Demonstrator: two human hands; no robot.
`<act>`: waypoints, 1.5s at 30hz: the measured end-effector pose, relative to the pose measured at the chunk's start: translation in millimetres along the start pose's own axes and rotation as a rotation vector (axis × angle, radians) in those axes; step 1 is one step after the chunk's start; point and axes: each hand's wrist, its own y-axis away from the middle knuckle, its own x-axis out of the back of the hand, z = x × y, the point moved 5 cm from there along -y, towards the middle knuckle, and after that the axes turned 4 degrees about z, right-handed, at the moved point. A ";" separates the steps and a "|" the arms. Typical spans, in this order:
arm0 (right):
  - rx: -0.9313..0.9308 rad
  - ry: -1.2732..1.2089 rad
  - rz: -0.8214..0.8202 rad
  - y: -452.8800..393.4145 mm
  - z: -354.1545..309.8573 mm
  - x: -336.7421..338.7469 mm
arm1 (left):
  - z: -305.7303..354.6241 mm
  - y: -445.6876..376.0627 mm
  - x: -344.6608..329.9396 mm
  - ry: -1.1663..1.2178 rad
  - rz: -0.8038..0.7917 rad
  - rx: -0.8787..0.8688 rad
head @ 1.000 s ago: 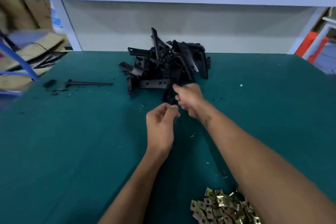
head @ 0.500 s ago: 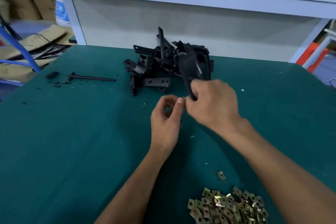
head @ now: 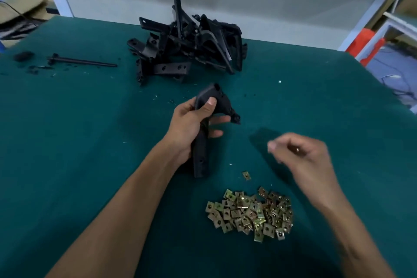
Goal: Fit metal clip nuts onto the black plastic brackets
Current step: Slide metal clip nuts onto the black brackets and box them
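Bracket sitting gripped in left hand, fingers curled round it. Right hand blurring, fingers loosely curled, grip unclear, clip nuts lying below fingertips. Risk: blurred reach scattering pile.

Bare green mat lies open between the bracket pile and clip nuts.

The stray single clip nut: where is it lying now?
In the head view the single clip nut lies alone on the green mat, just beyond the pile of clip nuts, below the right hand.
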 end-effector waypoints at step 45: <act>-0.207 -0.883 -0.164 -67.3 20.0 -57.4 | 1.8 0.5 -17.7 -0.125 -0.331 -0.139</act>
